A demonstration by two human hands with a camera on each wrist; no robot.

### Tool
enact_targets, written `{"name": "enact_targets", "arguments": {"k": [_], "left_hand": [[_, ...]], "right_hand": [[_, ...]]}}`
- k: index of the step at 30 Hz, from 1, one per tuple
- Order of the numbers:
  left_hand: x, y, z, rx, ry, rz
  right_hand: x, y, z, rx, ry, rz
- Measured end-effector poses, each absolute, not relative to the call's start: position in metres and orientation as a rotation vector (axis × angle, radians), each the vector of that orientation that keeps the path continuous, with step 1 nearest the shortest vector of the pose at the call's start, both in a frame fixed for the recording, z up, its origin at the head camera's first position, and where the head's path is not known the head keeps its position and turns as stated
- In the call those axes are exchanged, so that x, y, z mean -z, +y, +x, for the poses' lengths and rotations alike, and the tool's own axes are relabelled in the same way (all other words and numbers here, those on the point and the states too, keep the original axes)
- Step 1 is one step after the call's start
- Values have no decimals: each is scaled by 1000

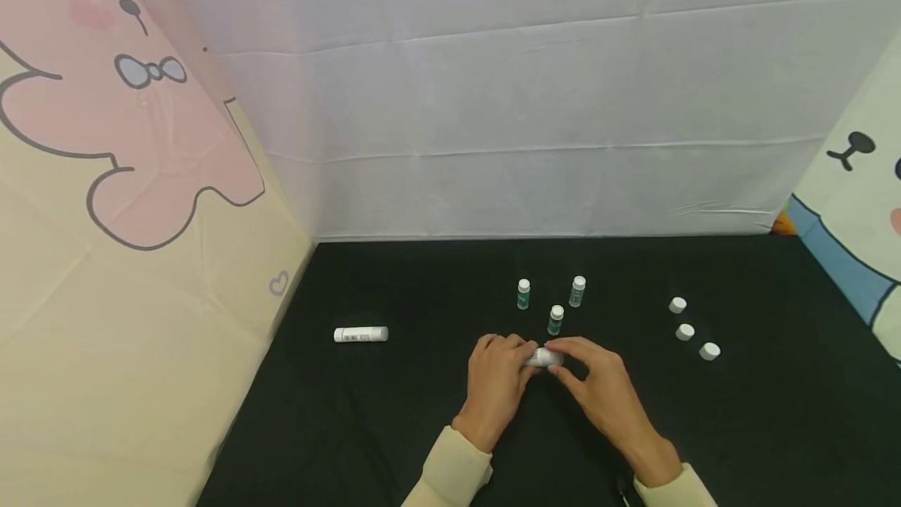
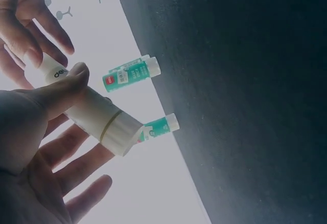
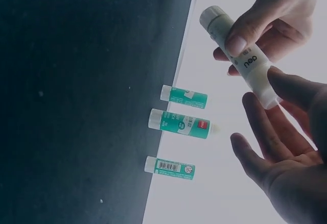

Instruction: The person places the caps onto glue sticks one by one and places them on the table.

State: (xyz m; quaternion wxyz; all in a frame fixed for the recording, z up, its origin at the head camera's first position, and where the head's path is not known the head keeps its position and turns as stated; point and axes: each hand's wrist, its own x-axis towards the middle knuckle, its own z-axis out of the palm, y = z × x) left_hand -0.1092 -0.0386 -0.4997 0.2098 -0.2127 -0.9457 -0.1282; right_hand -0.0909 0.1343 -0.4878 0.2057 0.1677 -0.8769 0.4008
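Observation:
Between my two hands lies a white glue stick (image 1: 544,357) with dark lettering, tilted in both wrist views. My left hand (image 1: 495,382) grips its body, the thumb laid along it in the left wrist view. At the other end, my right hand (image 1: 601,386) pinches the tip (image 3: 263,86) between thumb and fingers. Just beyond the hands is a green glue stick (image 1: 555,321) with a white end. Two more like it, a left one (image 1: 523,294) and a right one (image 1: 577,292), are a little farther back.
Another white glue stick (image 1: 361,334) lies on its side at the left of the black table (image 1: 436,280). Three small white caps (image 1: 685,332) sit apart from each other at the right. A pale cloth wall (image 1: 493,100) closes off the back, with printed panels on both sides.

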Motion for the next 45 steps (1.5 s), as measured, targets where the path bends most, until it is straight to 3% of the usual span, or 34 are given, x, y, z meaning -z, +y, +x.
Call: {"name": "enact_targets", "arguments": {"k": [45], "left_hand": [[493,-42,-100,286,-2547,-629]], "right_hand": [[488,128,-89,-1190,-2388,466]]}}
